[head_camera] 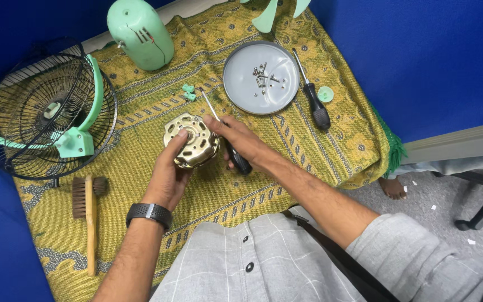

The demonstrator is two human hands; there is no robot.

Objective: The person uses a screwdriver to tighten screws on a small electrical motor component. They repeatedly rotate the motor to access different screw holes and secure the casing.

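The brass-coloured fan motor (pixel 191 140) sat pretty much in the middle of the yellow patterned cloth (pixel 141 100), lifted a bit off it and tilted toward the person. The left hand (pixel 169 173) was wrapped around its lower left side, thumb up on the top face, so fingers clamped on the motor housing. The right hand (pixel 236 140) was closed around the black handle of a screwdriver (pixel 225 134), with the metal shaft poking up and away past the motor's right edge and the index finger touching the motor top. There was a black watch (pixel 149 214) on the left wrist. Just above the motor, two small mint green plastic bits (pixel 188 92) lay on the cloth. Further up right was a round grey dish (pixel 261 78) with a bunch of loose screws (pixel 263 75) in it, and just beside the dish a second screwdriver (pixel 311 92) with a black grip, plus a little round green cap (pixel 325 94). Over on the left, the wire fan guard (pixel 46 117) with its mint green frame, a wooden brush (pixel 89 212) below it, and the green motor cover (pixel 140 33) standing at the top.
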